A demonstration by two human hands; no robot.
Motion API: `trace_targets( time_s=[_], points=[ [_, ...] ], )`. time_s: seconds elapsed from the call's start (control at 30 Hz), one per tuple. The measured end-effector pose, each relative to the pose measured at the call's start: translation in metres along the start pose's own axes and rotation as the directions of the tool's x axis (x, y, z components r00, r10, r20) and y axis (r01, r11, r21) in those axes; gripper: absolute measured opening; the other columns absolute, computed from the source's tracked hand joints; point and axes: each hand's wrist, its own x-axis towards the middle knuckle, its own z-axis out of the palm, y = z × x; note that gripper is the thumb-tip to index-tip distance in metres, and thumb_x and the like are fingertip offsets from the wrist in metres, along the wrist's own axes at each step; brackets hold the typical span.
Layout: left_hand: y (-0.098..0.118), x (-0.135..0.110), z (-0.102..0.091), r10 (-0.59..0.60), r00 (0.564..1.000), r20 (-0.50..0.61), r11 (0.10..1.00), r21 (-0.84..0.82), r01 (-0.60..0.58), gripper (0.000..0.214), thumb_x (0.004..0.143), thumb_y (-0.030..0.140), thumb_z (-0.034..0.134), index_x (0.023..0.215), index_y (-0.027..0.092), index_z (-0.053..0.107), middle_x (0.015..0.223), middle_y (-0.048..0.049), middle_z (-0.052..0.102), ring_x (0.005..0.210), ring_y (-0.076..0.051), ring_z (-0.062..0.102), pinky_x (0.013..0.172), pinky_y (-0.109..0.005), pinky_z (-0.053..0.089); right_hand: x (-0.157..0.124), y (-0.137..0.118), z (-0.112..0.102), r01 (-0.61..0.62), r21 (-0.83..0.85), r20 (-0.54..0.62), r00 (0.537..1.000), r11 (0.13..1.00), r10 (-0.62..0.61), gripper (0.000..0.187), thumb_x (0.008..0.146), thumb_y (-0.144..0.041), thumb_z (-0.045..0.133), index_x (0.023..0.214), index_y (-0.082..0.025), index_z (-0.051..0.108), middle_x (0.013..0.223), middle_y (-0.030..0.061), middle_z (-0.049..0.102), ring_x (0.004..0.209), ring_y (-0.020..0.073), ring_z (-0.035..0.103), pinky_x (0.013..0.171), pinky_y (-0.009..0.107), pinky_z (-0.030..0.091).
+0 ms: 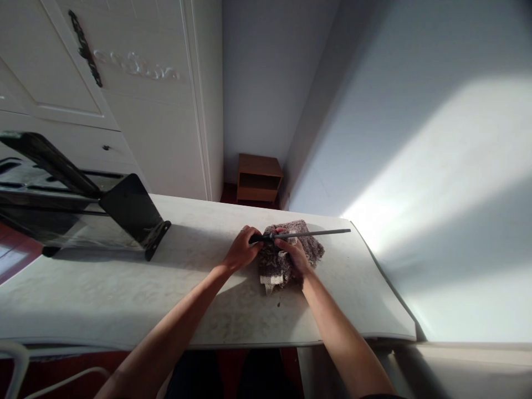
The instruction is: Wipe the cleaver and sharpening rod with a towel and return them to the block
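Observation:
A long, thin grey tool (pixel 324 232) with a black handle lies nearly level above the table, its far tip pointing right. My left hand (pixel 243 249) is closed round the black handle. My right hand (pixel 296 254) is closed on a brown, shaggy towel (pixel 312 244), with its fingers at the tool's shaft close to the handle. The towel is bunched beneath the tool and rests on the white table; a pale trimmed edge hangs toward me. Whether the tool is a file or a narrow blade I cannot make out. Some right fingertips are hidden by the towel.
On the left of the white table (pixel 187 310) stands a black metal frame or machine (pixel 128 213). A white cabinet (pixel 162 127) rises behind, with a small brown nightstand (pixel 260 166) beyond the table. The wall (pixel 436 194) borders the right side. White chair tubing (pixel 16 360) shows at lower left.

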Motion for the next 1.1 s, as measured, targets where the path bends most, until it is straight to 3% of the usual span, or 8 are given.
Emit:
trace_targets(
  time_s=[0.23,0.43,0.5,0.67,0.9,1.1],
  points=[
    [-0.002,0.003,0.0,-0.101,0.995,-0.013,0.994,-0.045,0.1,0.013,0.076,0.024,0.059,0.086,0.017,0.057,0.089,-0.0034,0.058,0.085,-0.018,0.052,0.078,-0.029,0.039,0.001,0.001,-0.002,-0.003,0.04,0.039,0.999,0.999,0.002,0.039,0.066,-0.026,0.078,0.102,-0.019,0.066,0.11,0.0038,0.067,0.101,0.0219,0.062,0.092,0.034,0.047],
    [-0.006,0.005,0.001,-0.136,0.988,-0.071,0.99,-0.053,0.132,0.015,0.076,0.029,0.06,0.085,0.016,0.06,0.083,-0.0029,0.061,0.08,-0.018,0.054,0.073,-0.028,0.038,0.001,0.002,-0.006,-0.14,0.099,0.005,0.99,0.985,0.141,0.036,0.065,-0.026,0.072,0.1,-0.016,0.065,0.087,0.0051,0.07,0.082,0.026,0.066,0.075,0.039,0.053],
    [-0.008,0.006,0.002,-0.137,0.985,-0.104,0.989,-0.067,0.13,0.017,0.075,0.03,0.061,0.085,0.016,0.06,0.085,-0.0031,0.062,0.081,-0.018,0.054,0.074,-0.028,0.038,0.001,0.0,-0.008,-0.136,0.099,0.007,0.991,0.986,0.136,0.04,0.062,-0.022,0.069,0.102,-0.018,0.064,0.083,0.0033,0.069,0.081,0.0264,0.066,0.071,0.037,0.053],
    [-0.006,0.008,0.001,-0.166,0.98,-0.113,0.976,-0.159,0.147,0.021,0.074,0.033,0.062,0.085,0.015,0.06,0.081,-0.002,0.061,0.078,-0.016,0.053,0.071,-0.026,0.038,0.003,-0.002,-0.008,-0.078,0.096,0.112,0.991,0.992,0.067,0.048,0.059,-0.014,0.065,0.107,-0.022,0.063,0.095,0.0011,0.069,0.087,0.0237,0.064,0.071,0.033,0.052],
    [0.0,0.006,-0.002,-0.178,0.975,-0.131,0.97,-0.193,0.151,0.025,0.074,0.038,0.063,0.085,0.015,0.061,0.076,-0.0005,0.058,0.073,-0.014,0.05,0.067,-0.024,0.037,0.01,0.007,-0.014,-0.01,-0.071,-0.155,0.988,0.997,-0.001,0.032,0.059,-0.027,0.078,0.086,-0.019,0.063,0.075,0.0005,0.067,0.066,0.0186,0.061,0.063,0.03,0.048],
    [0.007,0.003,-0.006,-0.185,0.977,-0.106,0.963,-0.217,0.159,0.029,0.074,0.04,0.063,0.088,0.015,0.061,0.073,0.0003,0.055,0.069,-0.013,0.047,0.063,-0.023,0.036,0.013,-0.007,-0.024,0.097,-0.392,-0.32,0.918,0.915,-0.234,0.033,0.064,-0.041,0.077,0.082,-0.017,0.065,0.073,0.0009,0.065,0.065,0.0159,0.056,0.061,0.027,0.043]
  ],
)
